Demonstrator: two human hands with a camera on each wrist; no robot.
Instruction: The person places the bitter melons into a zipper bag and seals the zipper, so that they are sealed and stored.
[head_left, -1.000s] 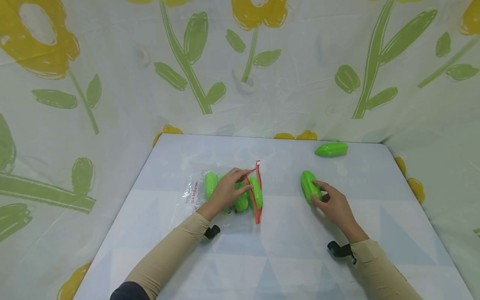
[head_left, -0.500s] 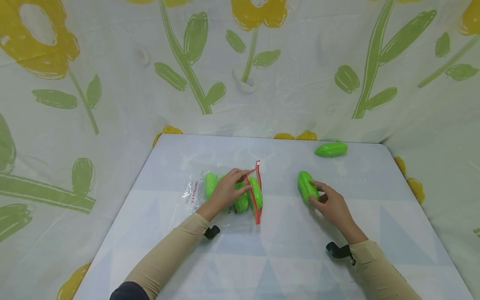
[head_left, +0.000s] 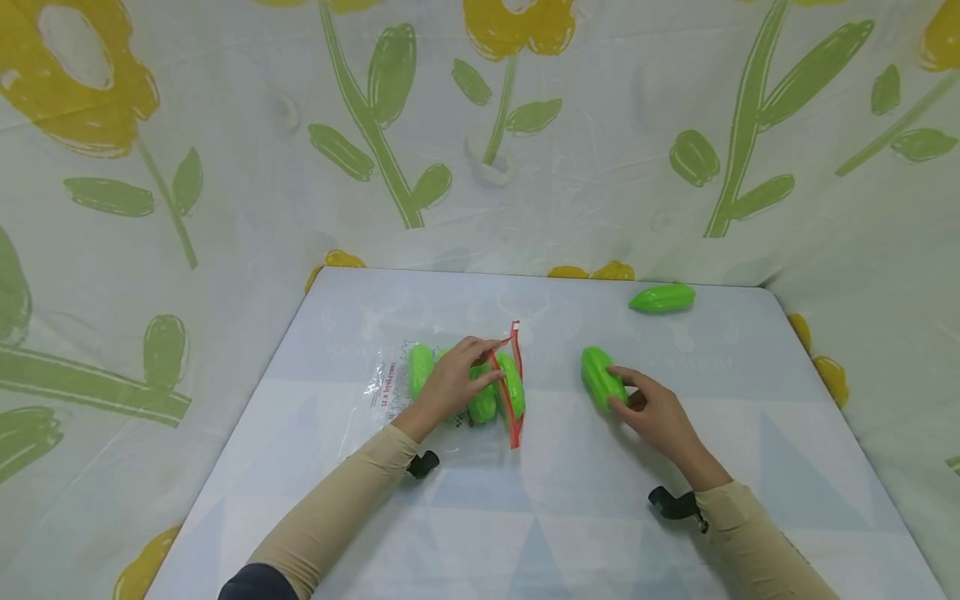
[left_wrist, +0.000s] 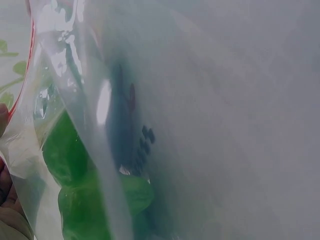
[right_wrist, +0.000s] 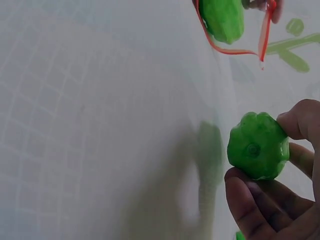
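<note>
A clear zip bag (head_left: 386, 396) with a red zip edge (head_left: 516, 433) lies left of the table's middle. Several green cucumbers show inside it, one at the mouth (head_left: 513, 387). My left hand (head_left: 450, 383) reaches over the bag and pinches the upper red edge, holding the mouth apart. In the left wrist view, bag film covers most of the picture, with green cucumbers (left_wrist: 85, 200) behind it. Right of the bag, my right hand (head_left: 656, 417) grips another glossy, ribbed cucumber (head_left: 600, 379) between thumb and fingers. Its rounded end (right_wrist: 255, 147) faces the right wrist camera.
One more cucumber (head_left: 663, 298) lies near the table's back right edge. The table (head_left: 480, 533) has a pale cover with blue triangles. A flower-printed curtain (head_left: 585, 167) hangs close behind and at both sides. Small black devices (head_left: 675, 502) sit at the wrists.
My right hand has moved left with its cucumber, closer to the bag's mouth. My left hand and the bag have stayed put.
</note>
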